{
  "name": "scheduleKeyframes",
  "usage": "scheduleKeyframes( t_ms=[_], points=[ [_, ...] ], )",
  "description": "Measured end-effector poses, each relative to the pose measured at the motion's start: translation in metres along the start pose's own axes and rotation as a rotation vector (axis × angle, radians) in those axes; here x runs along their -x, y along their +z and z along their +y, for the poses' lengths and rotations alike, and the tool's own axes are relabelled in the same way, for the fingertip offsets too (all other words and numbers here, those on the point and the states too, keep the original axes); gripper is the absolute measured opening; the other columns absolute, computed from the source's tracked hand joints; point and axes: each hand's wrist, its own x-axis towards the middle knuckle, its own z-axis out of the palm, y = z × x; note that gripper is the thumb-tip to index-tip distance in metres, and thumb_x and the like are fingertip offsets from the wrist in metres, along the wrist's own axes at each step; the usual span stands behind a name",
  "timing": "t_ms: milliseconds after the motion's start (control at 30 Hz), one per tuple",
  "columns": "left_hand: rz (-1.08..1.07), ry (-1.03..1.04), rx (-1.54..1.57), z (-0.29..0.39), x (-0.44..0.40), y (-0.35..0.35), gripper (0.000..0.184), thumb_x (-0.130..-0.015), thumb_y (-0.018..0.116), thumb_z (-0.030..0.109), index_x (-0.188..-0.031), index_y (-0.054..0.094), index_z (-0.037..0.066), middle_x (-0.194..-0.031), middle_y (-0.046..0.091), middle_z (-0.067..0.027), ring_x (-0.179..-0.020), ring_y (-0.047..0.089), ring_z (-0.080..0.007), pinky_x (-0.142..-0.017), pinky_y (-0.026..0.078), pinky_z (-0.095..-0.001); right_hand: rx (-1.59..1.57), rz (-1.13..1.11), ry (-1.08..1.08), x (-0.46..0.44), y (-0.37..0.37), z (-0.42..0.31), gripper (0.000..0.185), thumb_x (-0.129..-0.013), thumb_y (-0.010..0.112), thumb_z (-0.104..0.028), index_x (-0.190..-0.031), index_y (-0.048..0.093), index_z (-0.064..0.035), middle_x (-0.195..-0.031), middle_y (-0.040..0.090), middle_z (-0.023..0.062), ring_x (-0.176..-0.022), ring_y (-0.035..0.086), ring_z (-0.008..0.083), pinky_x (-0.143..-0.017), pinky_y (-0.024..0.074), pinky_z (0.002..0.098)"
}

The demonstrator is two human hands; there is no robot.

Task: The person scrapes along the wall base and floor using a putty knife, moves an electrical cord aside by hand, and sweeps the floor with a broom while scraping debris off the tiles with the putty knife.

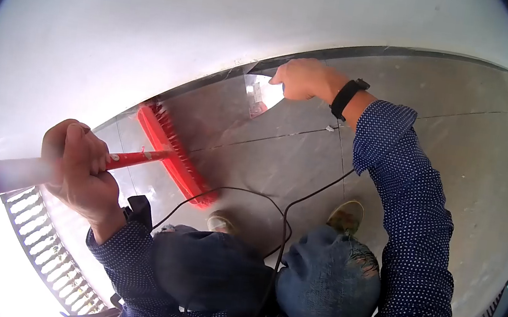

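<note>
My left hand (79, 165) is wrapped round the red handle of a broom (172, 156). The broom's red head, with red bristles, rests on the floor close to the wall, its handle slanting up past the left edge of view. Over by the base of the wall, my right hand (305, 79) is closed, thumb and finger pinching the edge of a shiny white sheet (258, 96) with a faint reddish patch. Whether it is paper or plastic I cannot tell. The sheet is close to the floor; contact with it is unclear.
A white wall (175, 28) with a dark skirting strip (381, 50) curves along the grey tiled floor (277, 174). A black cable (320, 189) runs across my legs. A small white scrap (330, 128) lies on a tile. White balusters (44, 240) stand at lower left.
</note>
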Motion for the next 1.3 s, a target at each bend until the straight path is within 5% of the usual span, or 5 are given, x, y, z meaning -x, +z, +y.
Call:
scheduleKeyframes(
  t_ms=[200,567,767,867,1300],
  points=[
    [-0.015,0.030,-0.067,0.004,0.006,0.007,0.010,-0.095,0.060,0.009,-0.093,0.063,0.000,-0.058,0.048,0.0026,-0.047,0.038,-0.0029,-0.043,0.033,-0.0184,0.161,-0.013,0.267,0.088,-0.044,0.070,0.053,-0.076,0.055,-0.006,-0.124,0.069,-0.0239,-0.105,0.072,0.0114,-0.093,0.065,0.0323,-0.081,0.0509,0.0422],
    [0.037,0.046,-0.073,0.005,0.007,-0.004,0.011,-0.095,0.061,0.011,-0.092,0.063,0.001,-0.057,0.049,0.0032,-0.046,0.039,-0.0021,-0.043,0.032,-0.0177,0.436,0.032,0.807,0.242,-0.075,0.133,0.028,-0.077,0.058,-0.005,-0.102,0.073,-0.0076,-0.105,0.069,0.0172,-0.097,0.064,0.0369,-0.082,0.0507,0.0417],
    [-0.003,0.065,-0.112,0.004,0.007,-0.001,0.011,-0.095,0.062,0.011,-0.091,0.064,0.002,-0.057,0.050,0.0033,-0.047,0.039,-0.0024,-0.043,0.033,-0.0180,-0.016,0.100,0.223,0.164,0.018,0.027,0.042,-0.088,0.057,-0.018,-0.129,0.064,-0.0194,-0.099,0.069,0.0178,-0.089,0.065,0.0368,-0.079,0.0508,0.0447],
    [0.053,0.049,-0.155,0.003,0.009,0.008,0.018,-0.095,0.059,0.013,-0.091,0.060,-0.005,-0.055,0.043,0.0008,-0.047,0.031,-0.0039,-0.044,0.024,-0.0213,0.033,0.121,0.015,0.112,0.072,-0.009,0.035,-0.085,0.058,-0.015,-0.118,0.066,-0.0200,-0.083,0.069,0.0142,-0.076,0.067,0.0344,-0.064,0.0513,0.0456],
    [-0.002,0.078,-0.087,0.003,0.011,0.002,0.010,-0.094,0.062,0.010,-0.093,0.065,0.000,-0.058,0.051,0.0025,-0.047,0.041,-0.0025,-0.044,0.034,-0.0174,0.158,0.119,0.629,0.273,0.039,0.102,0.035,-0.088,0.056,-0.018,-0.117,0.071,-0.0270,-0.109,0.069,0.0107,-0.100,0.065,0.0312,-0.083,0.0510,0.0425]
  ],
)
